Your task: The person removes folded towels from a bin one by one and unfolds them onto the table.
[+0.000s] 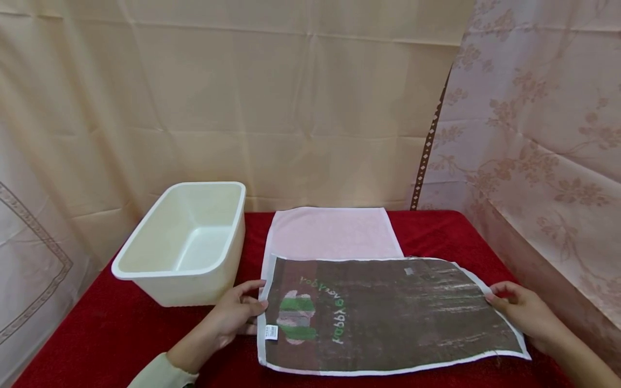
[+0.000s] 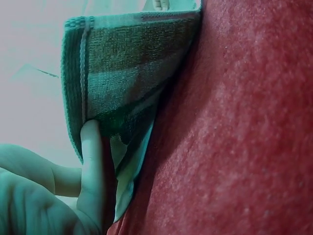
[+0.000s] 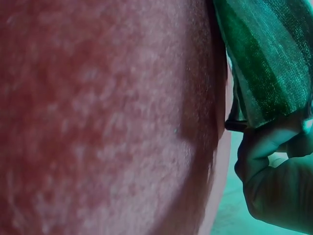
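A grey-brown towel (image 1: pixel 388 312) with white hems is spread between both hands, above the red-covered table. Its left part bears a green and pink motif, lettering and a small white tag (image 1: pixel 271 332). My left hand (image 1: pixel 235 311) pinches the left hem, and the thumb shows against the towel's edge (image 2: pixel 117 54) in the left wrist view. At the opposite end, my right hand (image 1: pixel 526 312) grips the right hem. Curled fingers of the right hand (image 3: pixel 274 166) hold the towel in the right wrist view. A pink towel (image 1: pixel 335 231) lies flat behind, partly covered from sight.
A deep white plastic basin (image 1: pixel 227 265) stands at the left on the red cloth (image 1: pixel 422 229). Beige curtain (image 1: pixel 291 108) hangs behind the table, and a pale floral curtain (image 1: pixel 543 124) runs along the right side.
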`<move>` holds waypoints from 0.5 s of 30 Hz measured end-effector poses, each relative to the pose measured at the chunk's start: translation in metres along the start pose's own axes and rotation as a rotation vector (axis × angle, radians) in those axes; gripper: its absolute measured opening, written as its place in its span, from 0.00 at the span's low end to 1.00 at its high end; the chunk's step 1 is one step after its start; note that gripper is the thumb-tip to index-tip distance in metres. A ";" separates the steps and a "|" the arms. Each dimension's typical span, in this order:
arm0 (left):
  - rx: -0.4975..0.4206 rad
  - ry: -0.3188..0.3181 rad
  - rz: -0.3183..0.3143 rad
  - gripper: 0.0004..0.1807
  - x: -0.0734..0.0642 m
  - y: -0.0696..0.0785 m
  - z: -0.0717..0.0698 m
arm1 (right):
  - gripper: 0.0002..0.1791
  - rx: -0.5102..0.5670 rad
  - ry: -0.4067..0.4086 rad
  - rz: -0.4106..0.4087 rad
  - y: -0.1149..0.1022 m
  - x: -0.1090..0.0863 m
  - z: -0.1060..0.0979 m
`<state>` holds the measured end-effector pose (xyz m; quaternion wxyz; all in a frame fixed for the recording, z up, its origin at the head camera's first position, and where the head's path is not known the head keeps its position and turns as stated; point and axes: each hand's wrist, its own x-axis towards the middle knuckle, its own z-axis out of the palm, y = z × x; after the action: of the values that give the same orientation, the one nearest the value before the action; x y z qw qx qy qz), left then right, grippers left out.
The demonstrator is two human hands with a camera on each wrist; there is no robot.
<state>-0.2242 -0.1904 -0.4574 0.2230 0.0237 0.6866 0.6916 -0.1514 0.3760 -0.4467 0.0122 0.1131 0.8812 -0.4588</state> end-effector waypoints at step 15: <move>0.047 -0.022 -0.018 0.33 0.003 -0.004 -0.003 | 0.09 0.077 -0.143 0.072 0.018 0.003 0.000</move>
<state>-0.2265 -0.1920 -0.4621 0.2364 0.0304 0.7002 0.6730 -0.1510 0.3865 -0.4615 0.0871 0.1122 0.8552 -0.4985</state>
